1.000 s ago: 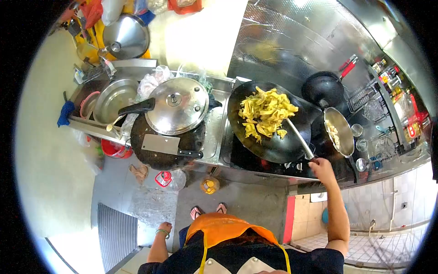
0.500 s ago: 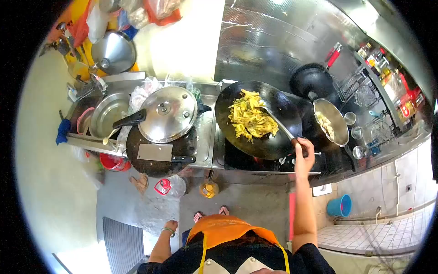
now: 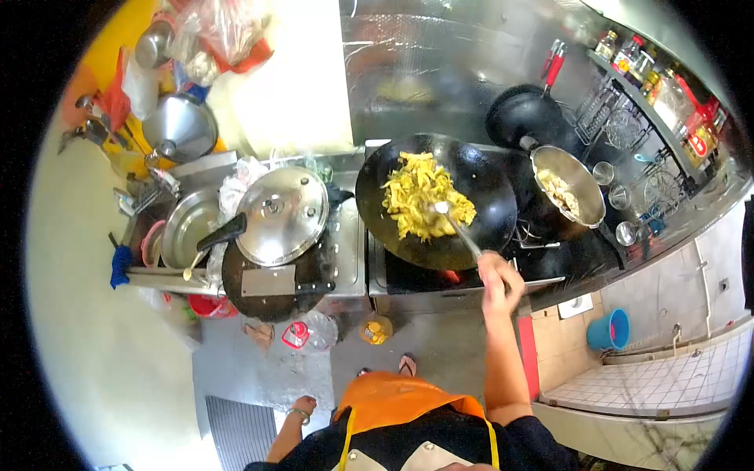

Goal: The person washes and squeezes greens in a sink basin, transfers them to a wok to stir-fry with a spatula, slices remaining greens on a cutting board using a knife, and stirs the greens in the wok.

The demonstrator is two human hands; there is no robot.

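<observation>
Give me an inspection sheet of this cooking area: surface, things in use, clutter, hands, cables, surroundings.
Surface: steel counter left of the wok; black hob beneath it, red glow visible.
Things in use: wok holds yellow food; utensil reaches into it.
Clutter: cleaver on the round board, beside a steel lid; pan with pale food right of the wok.
Hands: right hand grips the utensil; left hand is low beside the apron, nothing seen in it.
Cables: nothing seen.
Surroundings: bottles on a shelf, right; blue bucket lower right.

Right hand [image 3: 500,284] stirring yellow food [image 3: 424,195], wok [image 3: 488,184]
</observation>
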